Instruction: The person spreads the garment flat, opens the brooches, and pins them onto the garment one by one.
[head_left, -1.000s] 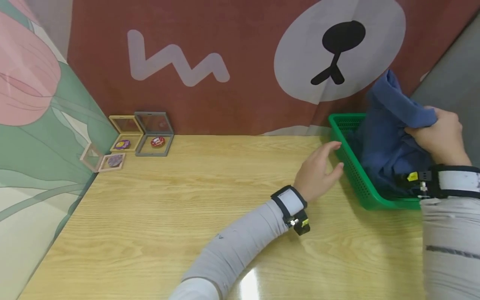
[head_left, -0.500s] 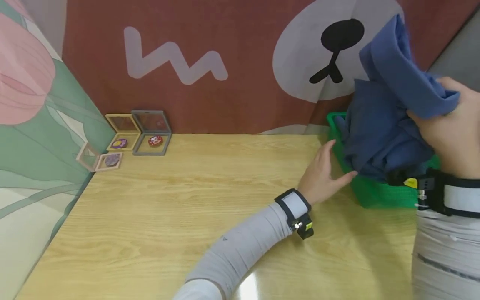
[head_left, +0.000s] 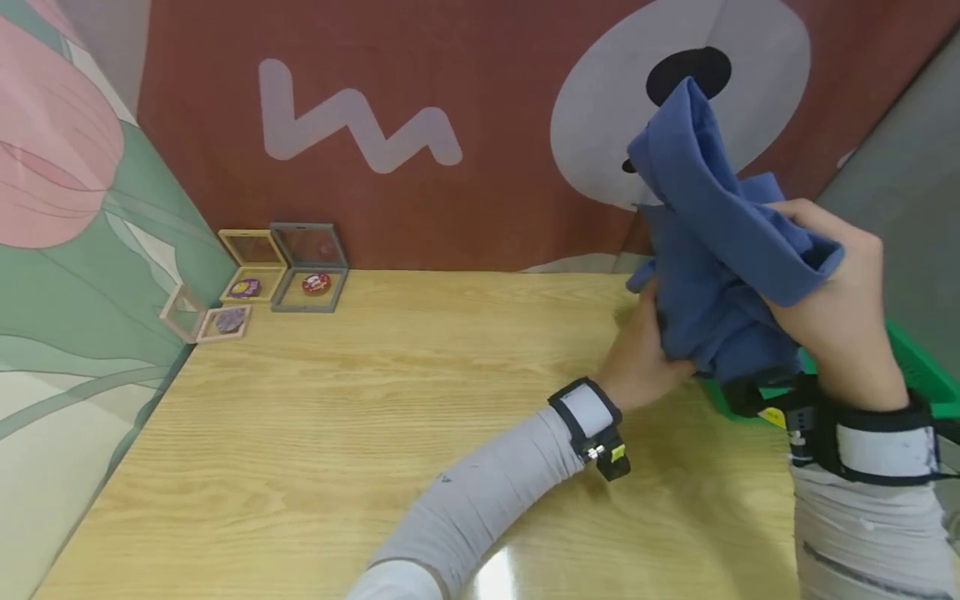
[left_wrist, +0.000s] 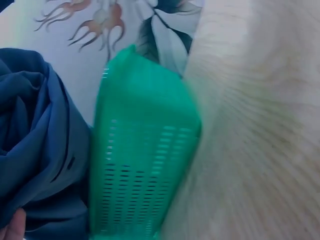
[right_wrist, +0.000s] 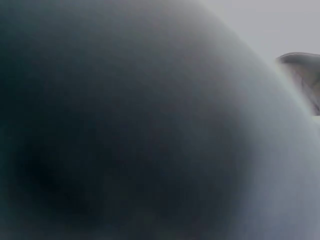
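A bundled blue garment (head_left: 697, 217) with a wide folded band along its top is held up in front of the back wall. My right hand (head_left: 840, 308) grips the band's right end. My left hand (head_left: 645, 358) holds the garment low on its left side, the fingers partly hidden behind the fabric. In the left wrist view, a fingertip (left_wrist: 16, 225) presses on the blue cloth (left_wrist: 45, 150). Behind and below the garment stands a green plastic basket (head_left: 922, 371), mostly covered by the garment and my right arm. A dark blur fills most of the right wrist view.
At the table's back left stand three small open display frames: a yellow one (head_left: 225, 296), a grey one (head_left: 303, 307) and a pale pink one (head_left: 217, 337), each with a small item inside. A brown printed cloth (head_left: 487, 208) backs the wooden table (head_left: 375, 433).
My right hand has lifted the garment out of the green basket and brought it leftward over the table's right part. My left hand, free before, now takes hold of its lower side.
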